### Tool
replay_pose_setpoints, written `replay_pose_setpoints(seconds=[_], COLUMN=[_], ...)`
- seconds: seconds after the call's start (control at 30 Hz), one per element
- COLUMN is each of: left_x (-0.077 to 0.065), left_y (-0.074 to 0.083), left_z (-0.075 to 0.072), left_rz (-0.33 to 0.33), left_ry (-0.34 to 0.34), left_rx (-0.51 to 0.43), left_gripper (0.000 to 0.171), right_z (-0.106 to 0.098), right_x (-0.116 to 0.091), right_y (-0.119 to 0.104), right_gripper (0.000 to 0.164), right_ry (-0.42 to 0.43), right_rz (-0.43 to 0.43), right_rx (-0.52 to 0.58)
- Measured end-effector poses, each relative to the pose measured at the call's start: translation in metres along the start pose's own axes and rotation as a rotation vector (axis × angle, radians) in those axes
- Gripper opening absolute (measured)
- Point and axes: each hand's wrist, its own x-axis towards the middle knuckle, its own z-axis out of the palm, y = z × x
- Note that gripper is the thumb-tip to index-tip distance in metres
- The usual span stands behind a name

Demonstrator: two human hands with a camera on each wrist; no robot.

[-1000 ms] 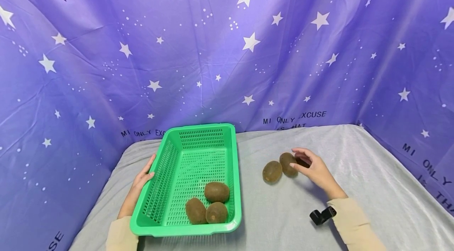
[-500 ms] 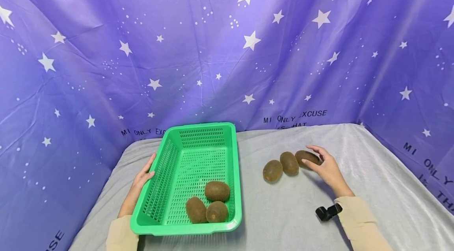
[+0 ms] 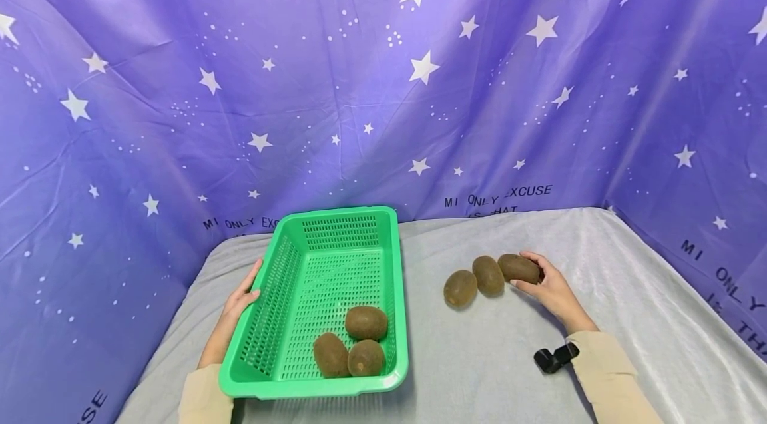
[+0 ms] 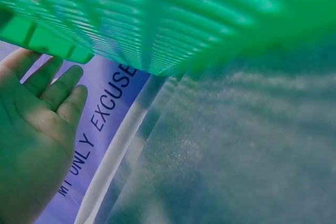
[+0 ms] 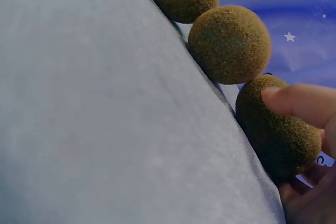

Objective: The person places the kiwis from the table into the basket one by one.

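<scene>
In the head view my left hand (image 3: pixel 235 311) holds the left rim of a green perforated basket (image 3: pixel 400 317). Its thumb lies at the rim. From the left wrist, that hand's fingers extend below the basket's lip, outside its slotted wall. Three brown kiwis (image 3: pixel 366 323) rest inside the basket's near right corner. On the right, three more kiwis lie in a row on the cloth. My right hand (image 3: pixel 548 291) grips the rightmost kiwi (image 3: pixel 518 268), thumb on the near side and fingers on the far side. The right wrist view shows this kiwi (image 5: pixel 275 135) touching its neighbour.
The middle kiwi (image 3: pixel 488 275) and left kiwi (image 3: pixel 460 289) sit close together on the grey cloth (image 3: pixel 479 371), right of the basket. A purple star-printed curtain (image 3: pixel 371 78) stands behind and at both sides. A black device (image 3: pixel 556 358) is on my right wrist.
My right hand has shifted right, away from the middle kiwi, and its fingers have closed around the rightmost kiwi. The left hand and basket stay about where they were.
</scene>
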Motion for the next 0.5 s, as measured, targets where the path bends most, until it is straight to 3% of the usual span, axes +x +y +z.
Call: replay_pose_setpoints(seconds=[0.23, 0.5], left_x=[0.0016, 0.0003], left_y=[0.0033, -0.0021], left_z=[-0.0002, -0.0019], left_rz=[-0.039, 0.024], left_ry=[-0.010, -0.023], left_rx=[-0.036, -0.046], left_gripper=[0.055, 0.055], right_z=[-0.0004, -0.0013], right_x=[0.0000, 0.0012], right_y=[0.0005, -0.0032], right_gripper=[0.061, 0.059], right_ry=[0.022, 0.061], right_rz=[0.000, 0.025], right_rx=[-0.046, -0.091])
